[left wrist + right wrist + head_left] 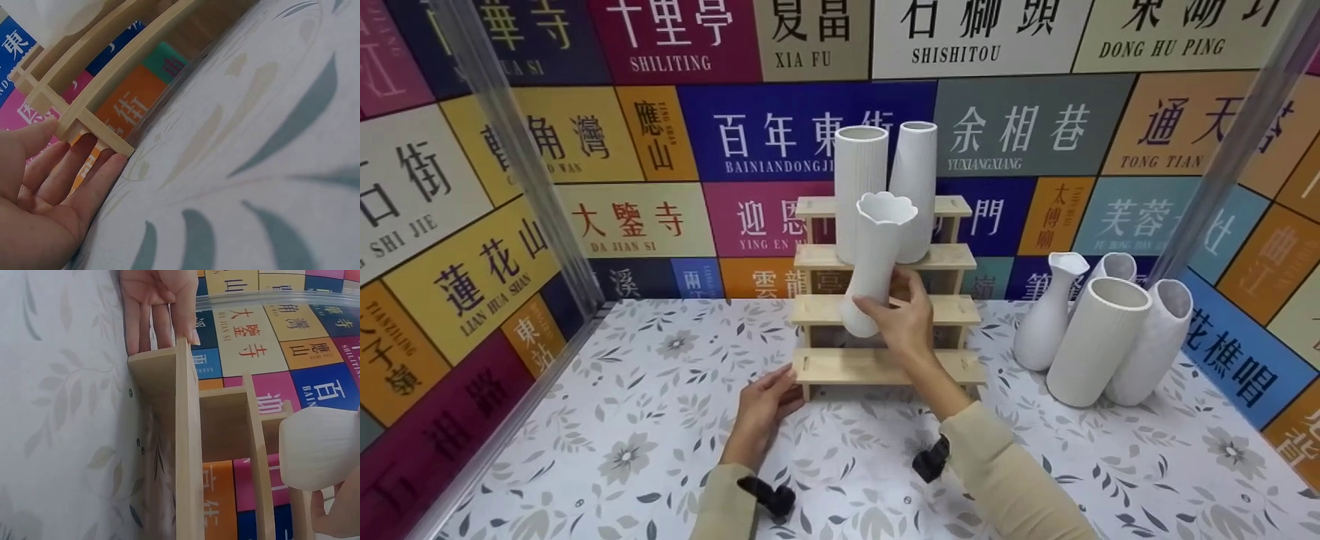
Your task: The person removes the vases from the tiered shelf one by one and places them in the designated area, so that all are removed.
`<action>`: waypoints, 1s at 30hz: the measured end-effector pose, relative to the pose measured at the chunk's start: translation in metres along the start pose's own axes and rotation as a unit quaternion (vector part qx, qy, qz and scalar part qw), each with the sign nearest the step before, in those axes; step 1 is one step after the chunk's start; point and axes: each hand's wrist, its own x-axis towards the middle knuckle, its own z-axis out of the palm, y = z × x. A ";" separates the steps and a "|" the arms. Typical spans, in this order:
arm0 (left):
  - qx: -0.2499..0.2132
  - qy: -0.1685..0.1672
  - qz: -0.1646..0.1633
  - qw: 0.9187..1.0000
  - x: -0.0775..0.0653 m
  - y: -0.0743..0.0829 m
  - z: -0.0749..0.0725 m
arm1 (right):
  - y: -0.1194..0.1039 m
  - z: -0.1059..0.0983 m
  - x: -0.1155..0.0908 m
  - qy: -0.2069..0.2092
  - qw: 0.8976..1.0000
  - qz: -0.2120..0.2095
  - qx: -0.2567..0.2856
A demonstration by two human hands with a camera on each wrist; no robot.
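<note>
In the head view my right hand (909,315) grips a white vase (876,251) with a scalloped rim by its lower body. The vase leans a little, in front of the middle tiers of a light wooden tiered stand (877,366). My left hand (765,409) holds the stand's lower left corner. The left wrist view shows the thumb on the bottom tier and the fingers (95,185) against its side. Two white vases stand side by side on the second tier from the top: a ribbed cylinder (861,176) and a tapering one (917,180).
Several white vases are grouped on the right of the table, among them a narrow-necked one (1044,322) and a ribbed cylinder (1099,345). A leaf-patterned cloth (645,420) covers the table. Panels with place names (810,120) form the wall behind; clear posts (540,187) stand at both sides.
</note>
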 end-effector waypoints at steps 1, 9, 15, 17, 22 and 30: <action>0.000 0.000 0.002 1.000 0.000 0.000 -0.001 | 0.000 -0.004 -0.002 0.002 1.000 -0.002 0.001; 0.013 0.011 -0.001 1.000 0.000 0.002 -0.002 | -0.005 -0.039 -0.021 0.018 1.000 -0.005 -0.017; -0.012 -0.002 0.021 1.000 -0.001 -0.001 -0.001 | -0.004 -0.069 -0.036 0.031 0.999 -0.002 -0.023; -0.020 -0.009 0.027 0.999 -0.001 -0.001 -0.001 | -0.004 -0.080 -0.040 0.037 0.999 0.006 -0.024; -0.014 -0.003 0.019 1.000 -0.002 0.001 0.000 | -0.004 -0.105 -0.047 0.057 0.997 0.031 -0.051; -0.017 -0.006 0.020 1.000 -0.004 0.001 0.001 | 0.005 -0.137 -0.051 0.083 0.991 0.052 -0.088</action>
